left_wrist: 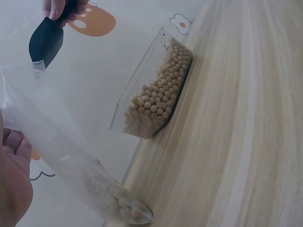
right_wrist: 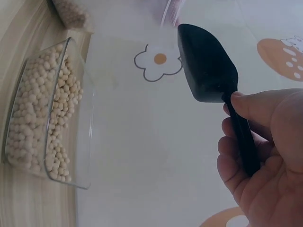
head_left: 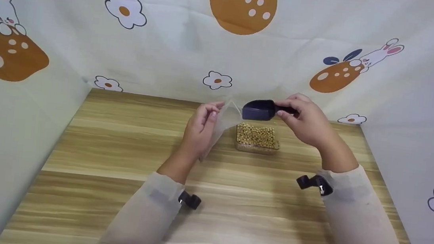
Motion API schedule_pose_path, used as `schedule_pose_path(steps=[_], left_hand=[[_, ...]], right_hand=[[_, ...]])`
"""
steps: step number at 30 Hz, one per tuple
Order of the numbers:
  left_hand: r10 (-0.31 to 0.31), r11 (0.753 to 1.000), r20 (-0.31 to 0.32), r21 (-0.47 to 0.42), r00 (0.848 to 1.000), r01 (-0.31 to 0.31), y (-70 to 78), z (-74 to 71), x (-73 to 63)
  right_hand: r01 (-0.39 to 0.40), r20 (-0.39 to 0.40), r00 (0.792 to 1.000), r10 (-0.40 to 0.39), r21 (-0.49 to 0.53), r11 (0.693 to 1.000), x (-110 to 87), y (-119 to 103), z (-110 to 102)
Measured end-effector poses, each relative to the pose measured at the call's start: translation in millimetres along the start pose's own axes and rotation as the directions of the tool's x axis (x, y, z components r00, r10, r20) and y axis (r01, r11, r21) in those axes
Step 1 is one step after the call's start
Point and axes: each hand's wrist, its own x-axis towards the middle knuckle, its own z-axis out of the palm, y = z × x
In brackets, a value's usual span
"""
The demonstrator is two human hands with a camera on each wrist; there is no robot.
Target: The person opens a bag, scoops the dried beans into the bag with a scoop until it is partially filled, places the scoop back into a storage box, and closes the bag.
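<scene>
My left hand (head_left: 200,130) holds a clear plastic bag (left_wrist: 57,137) near its open top, with the bag tilted. Some round beige soybeans (left_wrist: 125,208) lie in the bag's bottom corner. A black scoop (head_left: 258,110) is gripped by its handle in my right hand (head_left: 306,120); its blade points left at the bag's mouth, and no beans show in it. Below the scoop, a clear rectangular container (head_left: 256,149) full of soybeans stands on the table. Whether the scoop's tip touches the bag, I cannot tell.
The wood-grain table (head_left: 119,148) is bordered at the back and sides by a pale printed cloth (head_left: 168,53). The container stands near the table's back edge. Small black wrist cameras are strapped to both sleeves (head_left: 363,216).
</scene>
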Motion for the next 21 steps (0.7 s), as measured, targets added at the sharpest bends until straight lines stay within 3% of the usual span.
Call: schedule_pose_path(steps=[11,21], left_hand=[[-0.015,1.0,0.004,0.0,1.0,0.015,0.4,0.5,-0.1],[-0.016,0.999,0.01,0.028,1.0,0.016,1.9,0.3,0.0]], right_hand=[[-0.029,-0.034,0.999,0.029,0.006,1.0,-14.8,23.4,2.8],[-0.105,0.023,0.994,0.105,0.005,0.994,-29.4,55.7,21.2]])
